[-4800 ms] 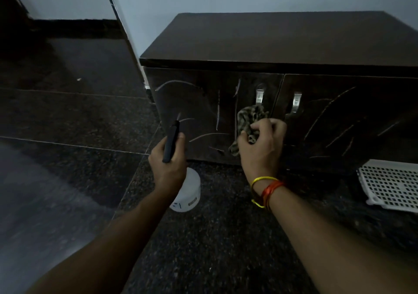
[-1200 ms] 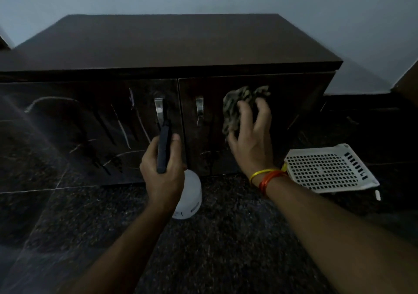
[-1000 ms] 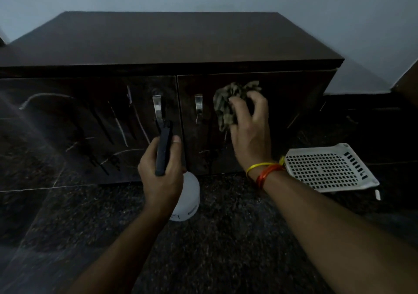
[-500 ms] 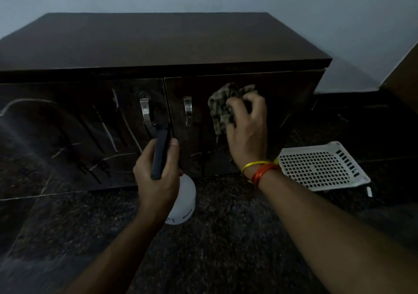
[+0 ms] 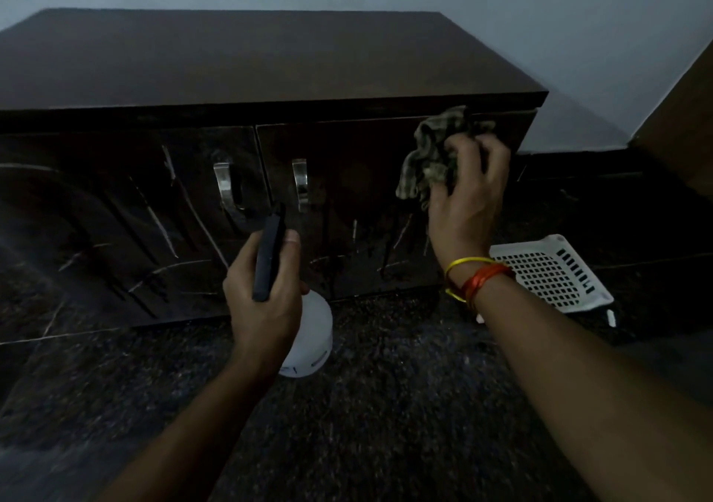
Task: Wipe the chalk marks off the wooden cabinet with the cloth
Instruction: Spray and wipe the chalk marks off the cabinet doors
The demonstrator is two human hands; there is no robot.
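Cloth (image 5: 432, 158), a crumpled checked rag in dull green and tan, sits bunched in my right hand (image 5: 467, 193), fingers curled around it and pressing it against the upper right corner of the right door of the low dark-brown wooden cabinet (image 5: 250, 65), just under the overhanging top. Yellow and orange thread bands (image 5: 476, 276) circle that wrist. My left hand (image 5: 264, 289) grips a white plastic spray bottle (image 5: 312, 339) with a black trigger head (image 5: 269, 254), thumb laid alongside the trigger, held in front of the cabinet's lower middle, below the two metal door handles (image 5: 299, 183). Pale chalk marks (image 5: 166, 223) streak the left door in long curved and slanted lines; shorter faint strokes show on the lower part of the right door, beneath the cloth. A white perforated plastic tray (image 5: 548, 274) lies on the dark speckled stone floor (image 5: 386, 405) to the right of the cabinet, close to its right end. A pale wall (image 5: 540, 19) rises behind the cabinet.
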